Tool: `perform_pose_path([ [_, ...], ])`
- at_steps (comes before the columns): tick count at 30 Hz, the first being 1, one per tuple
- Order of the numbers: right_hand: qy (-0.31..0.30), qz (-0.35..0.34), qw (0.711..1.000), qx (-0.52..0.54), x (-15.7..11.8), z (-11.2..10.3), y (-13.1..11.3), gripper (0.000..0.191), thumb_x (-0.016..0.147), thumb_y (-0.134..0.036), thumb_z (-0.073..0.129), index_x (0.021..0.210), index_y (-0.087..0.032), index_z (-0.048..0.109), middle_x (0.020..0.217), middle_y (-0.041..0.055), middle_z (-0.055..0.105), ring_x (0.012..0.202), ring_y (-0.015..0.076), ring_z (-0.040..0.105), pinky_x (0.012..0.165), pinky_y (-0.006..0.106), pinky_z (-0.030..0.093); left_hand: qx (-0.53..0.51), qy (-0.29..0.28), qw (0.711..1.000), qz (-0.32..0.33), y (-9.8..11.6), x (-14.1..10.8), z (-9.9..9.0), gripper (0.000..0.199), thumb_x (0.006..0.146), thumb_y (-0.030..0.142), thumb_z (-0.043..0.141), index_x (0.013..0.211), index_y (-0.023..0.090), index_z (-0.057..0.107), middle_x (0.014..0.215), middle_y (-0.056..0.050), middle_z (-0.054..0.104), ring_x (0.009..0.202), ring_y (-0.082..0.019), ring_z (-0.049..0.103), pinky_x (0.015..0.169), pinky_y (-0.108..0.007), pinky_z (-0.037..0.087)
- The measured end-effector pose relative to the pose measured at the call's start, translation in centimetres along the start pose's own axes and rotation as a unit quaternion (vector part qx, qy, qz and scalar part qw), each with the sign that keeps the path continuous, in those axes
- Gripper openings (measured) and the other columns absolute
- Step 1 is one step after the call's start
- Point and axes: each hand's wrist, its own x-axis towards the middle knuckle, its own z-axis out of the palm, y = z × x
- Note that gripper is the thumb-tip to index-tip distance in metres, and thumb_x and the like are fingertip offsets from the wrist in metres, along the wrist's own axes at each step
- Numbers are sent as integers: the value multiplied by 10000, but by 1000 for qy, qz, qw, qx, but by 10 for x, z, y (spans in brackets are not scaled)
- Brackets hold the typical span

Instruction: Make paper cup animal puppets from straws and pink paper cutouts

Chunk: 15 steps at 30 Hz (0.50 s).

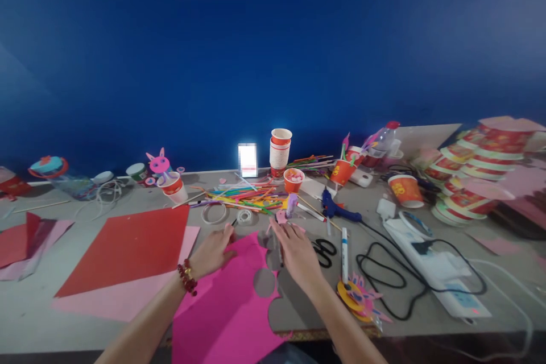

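Note:
A magenta sheet [226, 307] with round cut-outs lies at the table's front edge. My left hand [213, 249], with a red bead bracelet at the wrist, rests at the sheet's upper left edge; its fingers are bent around something too small to make out. My right hand [296, 250] reaches over the table just right of the sheet, fingers extended and palm down. A pen-like item shows partly under it. Black-handled scissors [326, 253] lie to its right, and a small pink cut-out [281, 216] is just beyond its fingertips.
Red paper [128, 250] over pink paper lies left. Colourful sticks [247, 198], a white tape roll [244, 216] and cups [279, 153] stand behind. Right are a white marker [344, 253], a blue glue gun [339, 209], black cable, a power strip [439, 273] and stacked paper cups [490, 153].

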Motion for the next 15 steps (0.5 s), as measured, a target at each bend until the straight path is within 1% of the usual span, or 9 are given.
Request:
perform_pose_path([
  [1, 6, 9, 1000, -3, 2, 1, 2, 669, 837, 34, 439, 1470, -181, 412, 1265, 152, 636, 1109, 298, 598, 946, 478, 512, -11, -8, 1000, 4, 1, -3, -5, 157, 903, 313, 534, 1019, 214, 503, 902, -42, 654, 824, -234, 640, 751, -329, 473],
  [2, 18, 18, 1000, 1, 3, 1, 4, 664, 848, 22, 436, 1479, -180, 397, 1274, 151, 632, 1116, 298, 595, 948, 476, 512, -21, -16, 1000, 10, 1, -7, -11, 144, 914, 309, 518, 1027, 219, 503, 918, -37, 662, 840, -224, 649, 758, -313, 477],
  [3, 32, 25, 999, 13, 1, 1, 4, 618, 873, -7, 437, 1466, -179, 415, 1270, 149, 635, 1122, 298, 594, 948, 473, 514, -31, -20, 999, 15, 2, -10, -17, 131, 922, 308, 510, 1024, 225, 507, 950, -35, 668, 877, -217, 653, 775, -299, 479],
  [6, 59, 26, 994, 86, -15, -3, -1, 362, 963, -157, 447, 1300, -192, 576, 1177, 130, 683, 1097, 288, 617, 936, 453, 522, -74, -14, 997, 19, 0, -18, -37, 118, 930, 310, 508, 1020, 234, 521, 1036, -37, 661, 966, -209, 637, 829, -287, 477],
  [8, 44, 22, 987, 152, -28, -4, -9, 263, 982, -260, 481, 1185, -203, 639, 1131, 120, 704, 1082, 279, 634, 930, 431, 525, -111, -3, 994, 22, -2, -19, -44, 144, 933, 310, 509, 1054, 232, 522, 1050, -42, 649, 962, -200, 626, 848, -292, 480],
  [10, 10, 41, 976, 213, -38, -2, -17, 266, 963, -325, 534, 1168, -200, 647, 1124, 119, 712, 1066, 274, 651, 907, 402, 537, -138, 8, 990, 30, -3, -16, -44, 174, 939, 314, 506, 1090, 228, 520, 1063, -46, 642, 966, -190, 619, 874, -296, 484],
  [11, -8, 61, 968, 244, -42, 0, -20, 287, 949, -341, 555, 1181, -196, 641, 1102, 119, 721, 1022, 267, 672, 862, 377, 554, -146, 13, 989, 36, -2, -14, -42, 183, 942, 317, 503, 1099, 226, 522, 1075, -50, 641, 975, -189, 618, 883, -297, 488],
  [13, -40, 107, 944, 308, -49, 7, -24, 304, 931, -331, 559, 1188, -185, 629, 1006, 106, 742, 886, 242, 707, 752, 326, 571, -149, 16, 988, 48, 1, -8, -34, 193, 945, 323, 496, 1106, 222, 531, 1100, -56, 642, 991, -187, 619, 894, -297, 495],
  [15, -58, 134, 924, 354, -54, 12, -24, 291, 920, -279, 523, 1174, -174, 619, 904, 84, 748, 791, 223, 710, 706, 304, 562, -130, 7, 990, 61, 6, -2, -27, 215, 933, 334, 517, 1117, 225, 543, 1100, -52, 650, 976, -184, 630, 878, -293, 508],
])
